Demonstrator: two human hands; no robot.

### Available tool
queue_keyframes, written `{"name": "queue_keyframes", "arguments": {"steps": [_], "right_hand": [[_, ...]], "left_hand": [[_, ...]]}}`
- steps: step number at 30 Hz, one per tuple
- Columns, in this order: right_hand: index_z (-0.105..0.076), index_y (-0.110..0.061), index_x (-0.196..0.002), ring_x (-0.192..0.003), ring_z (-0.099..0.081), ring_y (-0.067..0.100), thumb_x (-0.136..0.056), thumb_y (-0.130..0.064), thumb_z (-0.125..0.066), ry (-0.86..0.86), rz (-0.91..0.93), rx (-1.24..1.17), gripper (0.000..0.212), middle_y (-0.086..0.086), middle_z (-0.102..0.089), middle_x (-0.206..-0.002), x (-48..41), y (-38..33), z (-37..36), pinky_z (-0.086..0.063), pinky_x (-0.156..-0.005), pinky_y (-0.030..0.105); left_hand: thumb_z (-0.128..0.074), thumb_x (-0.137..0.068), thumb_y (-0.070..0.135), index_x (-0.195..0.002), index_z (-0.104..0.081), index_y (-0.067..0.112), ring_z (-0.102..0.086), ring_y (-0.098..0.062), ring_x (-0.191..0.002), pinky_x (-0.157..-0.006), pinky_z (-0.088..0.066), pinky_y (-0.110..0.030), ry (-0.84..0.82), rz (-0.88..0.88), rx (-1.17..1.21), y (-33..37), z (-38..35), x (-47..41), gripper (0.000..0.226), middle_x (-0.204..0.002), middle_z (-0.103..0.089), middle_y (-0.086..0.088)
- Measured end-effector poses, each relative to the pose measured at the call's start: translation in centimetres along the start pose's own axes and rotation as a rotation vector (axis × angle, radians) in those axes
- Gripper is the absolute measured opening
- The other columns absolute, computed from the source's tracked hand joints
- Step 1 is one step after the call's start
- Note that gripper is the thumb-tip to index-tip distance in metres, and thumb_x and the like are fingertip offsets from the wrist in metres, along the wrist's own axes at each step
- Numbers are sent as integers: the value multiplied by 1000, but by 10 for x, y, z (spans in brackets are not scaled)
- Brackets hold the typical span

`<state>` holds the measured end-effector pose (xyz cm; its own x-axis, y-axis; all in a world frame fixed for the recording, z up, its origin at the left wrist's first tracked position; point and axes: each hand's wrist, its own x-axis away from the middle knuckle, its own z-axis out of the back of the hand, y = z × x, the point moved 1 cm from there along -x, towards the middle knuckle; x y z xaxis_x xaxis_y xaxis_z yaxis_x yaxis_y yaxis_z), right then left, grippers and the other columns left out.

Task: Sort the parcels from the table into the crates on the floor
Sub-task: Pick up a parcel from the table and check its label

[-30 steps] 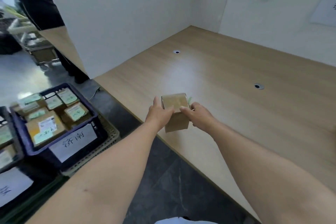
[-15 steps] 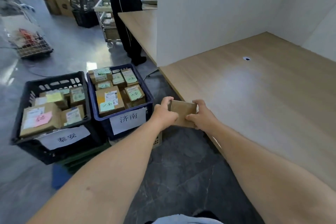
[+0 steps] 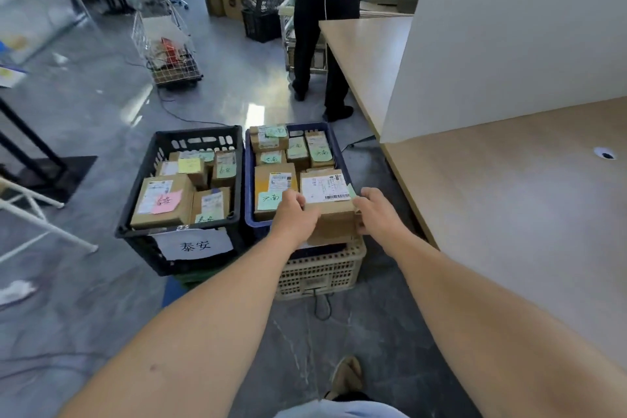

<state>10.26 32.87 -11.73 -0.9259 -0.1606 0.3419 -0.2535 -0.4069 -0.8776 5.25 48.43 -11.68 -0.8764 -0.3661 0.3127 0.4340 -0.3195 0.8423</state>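
I hold a small brown cardboard parcel (image 3: 334,220) with a white shipping label between both hands, over the near right corner of the blue crate (image 3: 248,176). My left hand (image 3: 294,214) grips its left side and my right hand (image 3: 375,214) its right side. The blue crate holds several labelled parcels with green notes. To its left stands a black crate (image 3: 139,234) with a white sign, also holding several parcels. The wooden table (image 3: 509,207) lies to my right.
A beige perforated crate (image 3: 322,273) sits under the blue one. A white divider board (image 3: 509,44) stands on the table. A person in black (image 3: 322,27) stands behind the crates. A wire cart (image 3: 166,51) and more crates are farther back. My foot (image 3: 346,377) is on the grey floor.
I have turned left from the table and carried the parcel off its edge, out over the blue crate. Both hands kept their grip.
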Motion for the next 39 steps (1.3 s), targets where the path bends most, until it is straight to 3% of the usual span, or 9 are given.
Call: {"name": "queue_keyframes", "arguments": {"steps": [4, 7, 10, 12, 19, 25, 32, 36, 39], "right_hand": [[-61, -2, -109, -103, -59, 36, -98, -17, -39, -50, 17, 15, 29, 20, -62, -114, -31, -21, -11, -48, -93, 50], [-61, 2, -110, -91, -58, 38, -97, -18, -45, -57, 46, 23, 29, 27, -61, -115, -54, -34, -20, -47, -92, 50], [-61, -11, -114, -96, -59, 29, -97, -25, -47, -103, 49, 37, 26, 13, -62, -110, -77, -45, -26, -51, -92, 48], [-59, -20, -118, -97, -57, 19, -96, -29, -49, -132, 42, 26, 25, -1, -59, -106, -91, -51, -30, -53, -90, 45], [-57, -35, -108, -90, -61, 12, -96, -25, -52, -248, 26, -74, 16, -15, -62, -96, -127, -59, -58, -59, -71, 34], [-56, -33, -103, -94, -64, 21, -96, -42, -45, -250, -22, -7, 16, 0, -67, -99, -155, -82, -89, -55, -83, 44], [-59, -21, -93, -81, -63, 13, -94, -21, -58, -95, -66, 67, 2, 3, -67, -98, -191, -113, -127, -48, -57, 21], [-50, -19, -127, -81, -66, 15, -87, -16, -68, -60, -96, 54, 45, 5, -64, -109, -211, -138, -155, -51, -52, 23], [-48, -13, -130, -86, -65, 18, -83, -6, -70, -68, -119, 77, 52, 3, -63, -104, -227, -148, -180, -57, -66, 30]], "left_hand": [[-54, -92, 13, -144, -28, 22, -56, -25, -98, -62, -44, -27, 10, 0, 20, 9, 15, -27, 59, -122, -50, -4], [-53, -90, 11, -141, -35, 22, -57, -27, -103, -59, -49, -29, 25, -5, -24, 15, 22, -47, 56, -128, -50, -6], [-54, -87, 7, -136, -40, 21, -56, -27, -105, -80, -54, -39, 23, 18, -45, 16, 27, -69, 53, -131, -49, -10], [-55, -87, 8, -141, -37, 21, -55, -24, -106, -80, -49, -35, 47, 36, -7, 18, 30, -83, 59, -133, -49, -6], [-56, -91, 39, -109, -39, 22, -54, -10, -83, -69, -43, -32, 172, 128, 123, 19, 46, -129, 30, -108, -58, -2], [-35, -86, 69, -147, -15, 35, -54, -26, -108, -93, -48, -54, 131, 228, 207, 4, 74, -156, 73, -126, -53, -5], [-39, -86, 71, -128, -33, 19, -58, -17, -84, -58, -48, -32, 114, 309, 269, -6, 120, -205, 66, -100, -59, -6], [-40, -80, 78, -132, -37, 16, -54, -26, -104, -85, -49, -44, 97, 309, 200, -14, 155, -237, 81, -121, -54, -8], [-48, -84, 68, -129, -45, 16, -53, -21, -99, -83, -45, -40, 66, 307, 183, -29, 177, -256, 69, -118, -55, -4]]}}
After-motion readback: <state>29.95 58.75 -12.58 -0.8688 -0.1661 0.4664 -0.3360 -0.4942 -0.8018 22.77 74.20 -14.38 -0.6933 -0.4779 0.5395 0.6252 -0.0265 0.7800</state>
